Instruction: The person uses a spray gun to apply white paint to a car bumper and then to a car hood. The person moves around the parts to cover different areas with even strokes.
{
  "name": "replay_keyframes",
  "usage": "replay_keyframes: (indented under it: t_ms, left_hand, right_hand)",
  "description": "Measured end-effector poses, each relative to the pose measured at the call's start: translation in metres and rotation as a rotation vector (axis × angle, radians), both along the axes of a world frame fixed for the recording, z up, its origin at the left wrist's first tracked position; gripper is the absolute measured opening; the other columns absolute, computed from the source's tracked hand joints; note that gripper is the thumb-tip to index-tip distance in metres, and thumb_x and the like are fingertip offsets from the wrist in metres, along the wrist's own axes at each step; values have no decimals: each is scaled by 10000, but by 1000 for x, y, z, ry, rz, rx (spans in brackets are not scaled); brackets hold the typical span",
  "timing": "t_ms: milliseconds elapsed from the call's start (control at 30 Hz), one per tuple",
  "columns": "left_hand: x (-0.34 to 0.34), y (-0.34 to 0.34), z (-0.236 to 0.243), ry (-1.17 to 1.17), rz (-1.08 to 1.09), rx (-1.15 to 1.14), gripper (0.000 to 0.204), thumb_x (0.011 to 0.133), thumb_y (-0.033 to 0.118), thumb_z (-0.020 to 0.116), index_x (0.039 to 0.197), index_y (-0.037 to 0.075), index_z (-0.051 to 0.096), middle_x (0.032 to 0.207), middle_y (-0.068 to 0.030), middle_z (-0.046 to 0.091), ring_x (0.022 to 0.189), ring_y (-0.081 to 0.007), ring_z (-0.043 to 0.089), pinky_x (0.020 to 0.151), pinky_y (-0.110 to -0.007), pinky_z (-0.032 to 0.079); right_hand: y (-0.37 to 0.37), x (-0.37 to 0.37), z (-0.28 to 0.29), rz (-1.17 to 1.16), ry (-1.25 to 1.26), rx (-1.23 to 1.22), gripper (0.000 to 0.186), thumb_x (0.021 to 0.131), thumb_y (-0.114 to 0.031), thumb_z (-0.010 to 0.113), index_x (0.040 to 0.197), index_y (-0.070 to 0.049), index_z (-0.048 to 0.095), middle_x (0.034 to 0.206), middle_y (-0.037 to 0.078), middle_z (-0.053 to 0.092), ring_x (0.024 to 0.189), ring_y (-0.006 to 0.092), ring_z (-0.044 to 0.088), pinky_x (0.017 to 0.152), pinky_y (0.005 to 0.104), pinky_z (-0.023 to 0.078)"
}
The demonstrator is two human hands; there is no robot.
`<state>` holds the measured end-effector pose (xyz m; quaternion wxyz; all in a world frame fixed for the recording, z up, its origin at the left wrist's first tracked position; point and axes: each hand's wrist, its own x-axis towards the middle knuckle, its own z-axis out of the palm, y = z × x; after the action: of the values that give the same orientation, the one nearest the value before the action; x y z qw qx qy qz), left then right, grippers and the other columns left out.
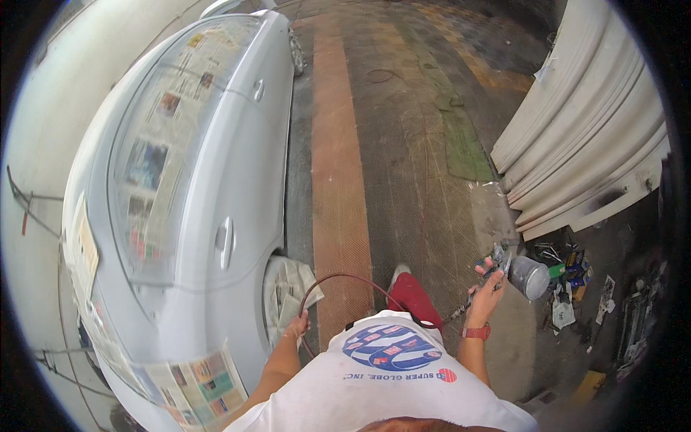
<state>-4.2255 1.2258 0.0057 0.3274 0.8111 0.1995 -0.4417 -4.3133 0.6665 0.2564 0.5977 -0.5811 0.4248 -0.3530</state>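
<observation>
My right hand (488, 294) is wrapped round the handle of a paint spray gun (499, 261), held out to my right. A grey cup (530, 279) is attached to the gun. My left hand (295, 327), low by the car's rear wheel, has its fingers closed on a thin dark red air hose (338, 274). The hose arcs up from that hand and across my front toward the gun side. On my left stands a pale grey-white car (245, 162), its side windows masked with newspaper (152, 162). More paper (288, 291) covers the rear wheel.
White draped curtains (586, 137) hang at the right. Tools and small containers (568, 273) lie on the floor below them. A green mat (464, 147) and an orange floor strip (335, 144) run ahead. Newspaper sheets (205, 381) cover the car's rear.
</observation>
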Motion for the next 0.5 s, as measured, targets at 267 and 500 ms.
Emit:
replay_keyframes:
  t_ms: [267, 500]
  left_hand:
    - [193, -95, -10, -67, 48, 117, 738, 1072, 668, 461, 999, 6, 778, 852, -135, 752, 806, -287, 735, 730, -427, 555]
    - [355, -194, -25, -49, -217, 162, 987, 1045, 796, 262, 1121, -42, 776, 1068, -327, 757, 1119, -525, 693, 920, -572, 527]
  right_hand:
    - [-112, 267, -25, 13, 37, 139, 536, 1172, -463, 440, 1417, 1, 549, 1370, 102, 697, 1086, 170, 707, 527, 259, 550]
    - [-206, 505, 13, 189, 44, 44, 602, 1160, -497, 465, 1575, -60, 469, 1383, 85, 693, 1077, 145, 704, 561, 246, 546]
